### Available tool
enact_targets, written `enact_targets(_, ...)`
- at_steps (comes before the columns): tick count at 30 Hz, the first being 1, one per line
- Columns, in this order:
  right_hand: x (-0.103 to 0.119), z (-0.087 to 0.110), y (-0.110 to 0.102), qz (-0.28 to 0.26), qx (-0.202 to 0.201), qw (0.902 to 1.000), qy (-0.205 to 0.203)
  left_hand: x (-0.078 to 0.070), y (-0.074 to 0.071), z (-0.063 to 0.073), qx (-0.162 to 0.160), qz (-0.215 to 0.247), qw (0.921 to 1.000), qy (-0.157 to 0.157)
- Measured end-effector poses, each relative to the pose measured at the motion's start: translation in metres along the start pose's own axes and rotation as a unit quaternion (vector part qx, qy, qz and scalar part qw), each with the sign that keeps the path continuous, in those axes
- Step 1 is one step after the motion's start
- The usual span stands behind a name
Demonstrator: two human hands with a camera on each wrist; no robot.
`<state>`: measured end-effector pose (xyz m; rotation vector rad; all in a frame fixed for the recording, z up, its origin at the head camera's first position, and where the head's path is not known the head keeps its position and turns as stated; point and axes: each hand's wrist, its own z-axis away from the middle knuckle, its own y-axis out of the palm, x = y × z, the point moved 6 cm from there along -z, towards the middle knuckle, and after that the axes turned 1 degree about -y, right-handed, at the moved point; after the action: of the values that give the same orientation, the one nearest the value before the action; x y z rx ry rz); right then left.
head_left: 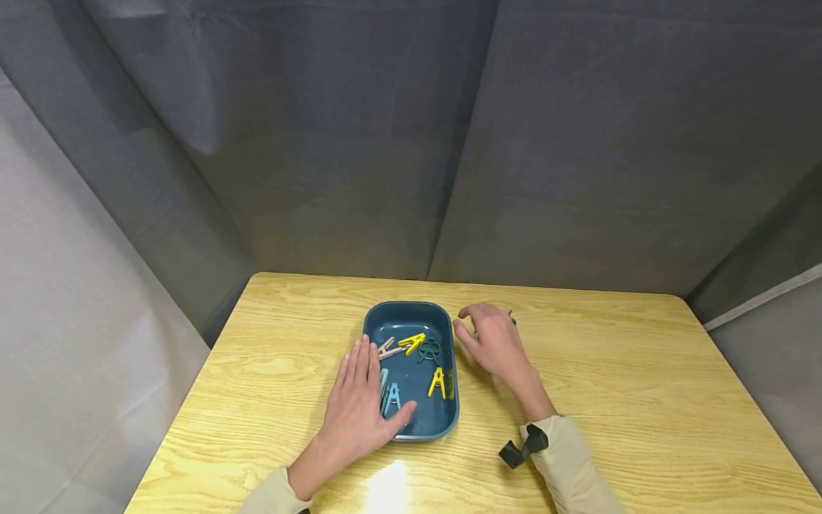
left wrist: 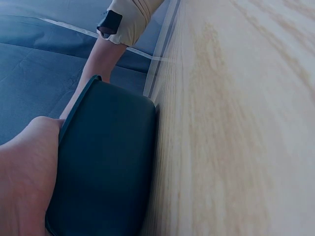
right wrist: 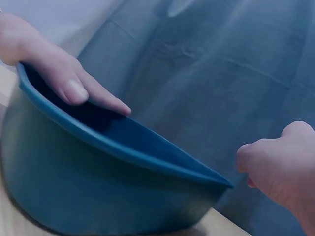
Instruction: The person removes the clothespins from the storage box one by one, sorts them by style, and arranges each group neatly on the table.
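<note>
- A wooden table (head_left: pixel 642 385) with pale yellow grain and rounded far corners fills the lower part of the head view; a bright patch of glare shines near its front.
- A dark grey curtain (head_left: pixel 321 143) hangs behind it in folds, and a paler cloth (head_left: pixel 64 285) covers the left side.
- A blue bin (head_left: pixel 417 417) sits on the table between the two hands.
- Inside lie a pinkish clip (head_left: pixel 387 351) and a yellow clip (head_left: pixel 412 343) at the far end, a dark green piece (head_left: pixel 429 349) beside them, a second yellow clip (head_left: pixel 437 383) near the right wall and a light blue clip (head_left: pixel 392 397) near the left hand.
- The left hand (head_left: pixel 358 407) rests on the bin's left side, its fingers straight and the thumb spread over the near end.
- The right hand (head_left: pixel 496 341) is just beyond the bin's right rim, fingers bent; whether they grasp anything cannot be told.
- A small dark green thing (head_left: pixel 512 319) shows past its knuckles, partly hidden.
</note>
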<state>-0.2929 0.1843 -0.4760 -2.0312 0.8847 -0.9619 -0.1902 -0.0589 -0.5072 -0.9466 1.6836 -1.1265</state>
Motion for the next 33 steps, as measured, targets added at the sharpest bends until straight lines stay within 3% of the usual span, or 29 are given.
enact_targets(12, 0.041, 0.002, 0.017, 0.015, 0.039, 0.9980, -0.047, -0.001, 0.002, -0.001, 0.004, 0.000, 1.0000, 0.003)
enact_targets(19, 0.057, 0.006, 0.028, -0.010, 0.070, 0.9953, -0.067, -0.001, 0.001, -0.002, 0.006, -0.004, 0.9999, 0.007)
enact_targets(23, 0.067, 0.009, 0.033, 0.044, 0.075, 0.9925, -0.086, -0.001, 0.001, -0.002, 0.007, -0.005, 0.9999, 0.008)
enact_targets(27, 0.079, 0.010, 0.039, 0.128, 0.087, 0.9830, -0.099, 0.000, -0.001, -0.001, 0.006, -0.004, 1.0000, 0.007)
enact_targets(33, 0.089, 0.011, 0.054, 0.257, 0.144, 0.9516, -0.088, 0.003, -0.002, 0.001, -0.002, -0.003, 1.0000, 0.006)
